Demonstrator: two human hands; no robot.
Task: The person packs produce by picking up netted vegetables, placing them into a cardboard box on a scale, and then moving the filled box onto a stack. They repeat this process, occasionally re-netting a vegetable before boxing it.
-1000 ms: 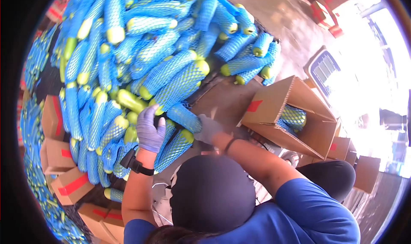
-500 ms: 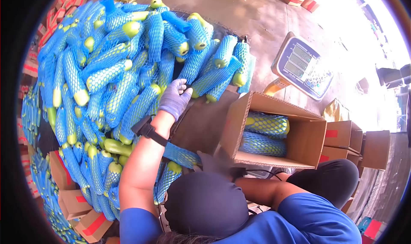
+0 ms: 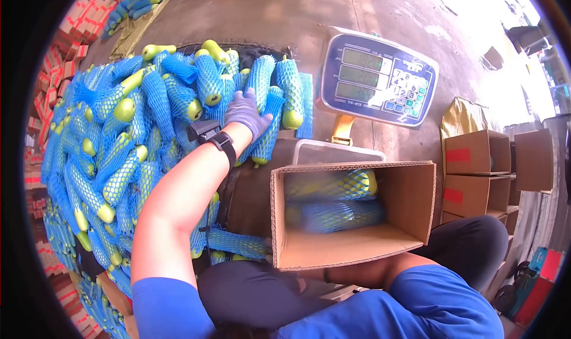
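My left hand (image 3: 245, 114), in a thin grey-purple glove, lies over a long green gourd (image 3: 269, 133) in a blue net sleeve at the right edge of the pile. Its fingers and thumb are around the gourd, partly hiding it. Beside it stand more netted gourds, one upright (image 3: 289, 95) to the right. In front of me an open cardboard box (image 3: 351, 254) tilts towards me, with two netted gourds (image 3: 342, 215) inside. My right forearm (image 3: 369, 266) passes beneath the box, which hides my right hand.
A weighing scale display (image 3: 380, 80) stands behind the box, above a metal-rimmed platform (image 3: 339, 150). Stacked cartons (image 3: 470, 154) are at the right. The large pile of netted gourds (image 3: 119, 160) fills the left. More red-taped boxes (image 3: 86, 23) lie at the far left.
My left hand has moved onto a gourd near the pile's right edge. The box appears nearer and more upright in view, the scale display has shifted left, and my head no longer blocks the foreground.
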